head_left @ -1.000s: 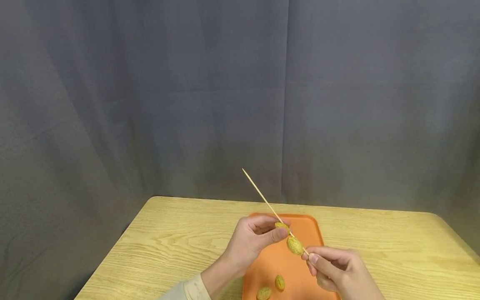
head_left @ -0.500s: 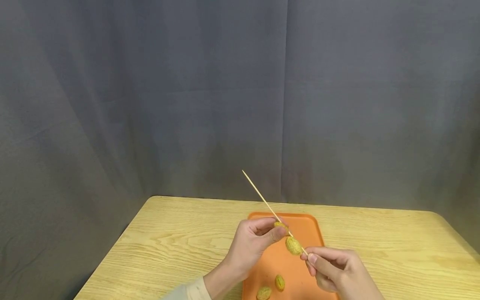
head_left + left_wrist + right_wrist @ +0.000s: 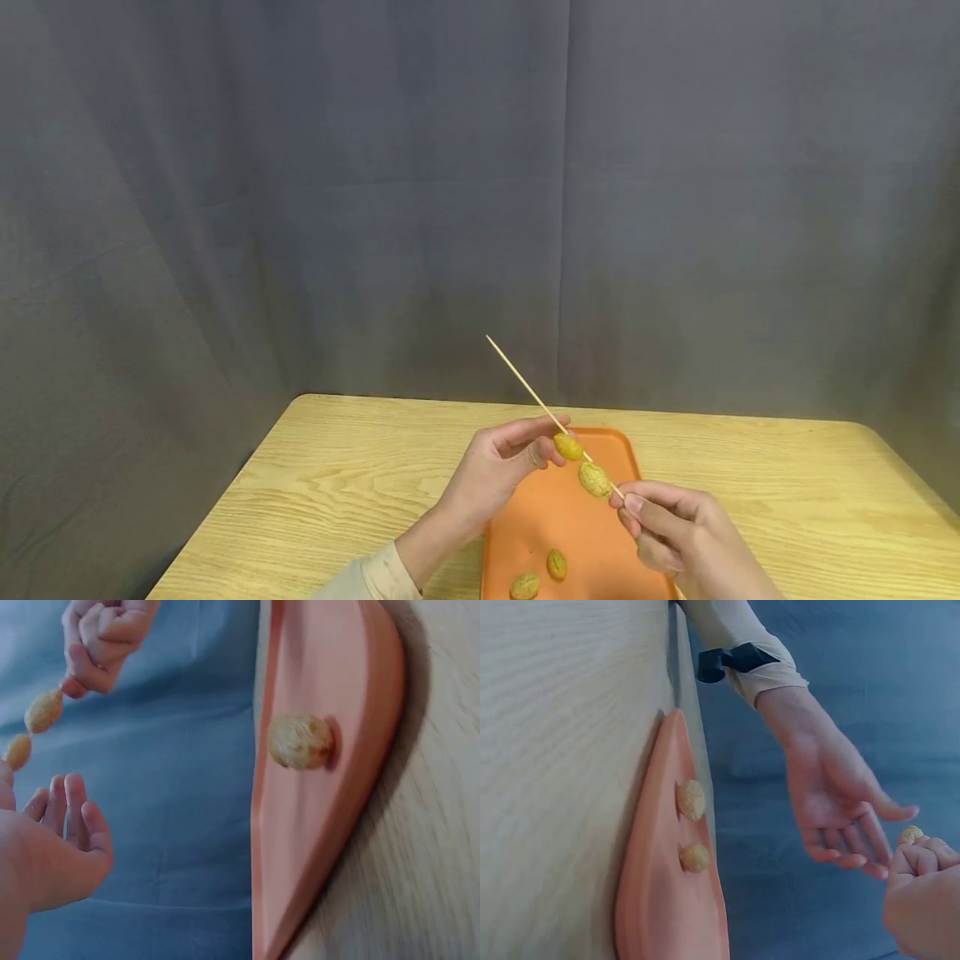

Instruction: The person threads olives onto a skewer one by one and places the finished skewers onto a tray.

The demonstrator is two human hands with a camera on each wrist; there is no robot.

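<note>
Right hand: the right hand (image 3: 678, 533) is pinching the lower end of a thin wooden skewer (image 3: 525, 386), fingers curled, tip slanting up and away.
Left hand: the left hand (image 3: 498, 475) is hovering with relaxed fingers spread, fingertips just beside the upper of two yellow-brown oval nuts (image 3: 568, 447) threaded on the skewer.
Surface: an orange plastic tray (image 3: 540, 517) is lying on a light wooden table (image 3: 315, 483), carrying two loose nuts (image 3: 556, 564).
Room: a grey curtain (image 3: 375, 208) is hanging behind.
</note>
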